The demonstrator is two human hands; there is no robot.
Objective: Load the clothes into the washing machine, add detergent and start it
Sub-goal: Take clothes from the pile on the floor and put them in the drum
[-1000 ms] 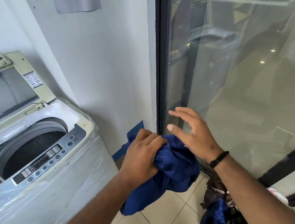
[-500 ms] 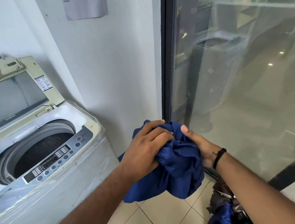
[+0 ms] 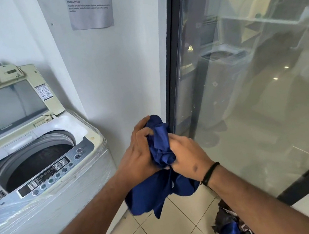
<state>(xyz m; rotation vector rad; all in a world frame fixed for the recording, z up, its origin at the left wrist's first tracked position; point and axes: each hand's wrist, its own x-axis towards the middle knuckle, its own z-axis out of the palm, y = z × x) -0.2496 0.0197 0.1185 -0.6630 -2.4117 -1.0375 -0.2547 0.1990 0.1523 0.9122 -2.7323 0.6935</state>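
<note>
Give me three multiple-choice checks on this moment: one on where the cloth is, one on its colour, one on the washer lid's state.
1. Where is the crumpled blue cloth garment?
A. inside the drum
B. held in both hands, to the right of the washer
C. on the tiled floor

2. What colour is that garment?
A. red
B. white
C. deep blue

3. How is the cream glass-paned washer lid?
A. raised open
B. shut flat
C. removed

Answers:
1 B: the left hand and right hand both grip it in the air beside the white top-loading washing machine.
2 C: the fabric showing between and below the hands is deep blue.
3 A: the lid stands up behind the round drum opening, which is uncovered.
</note>
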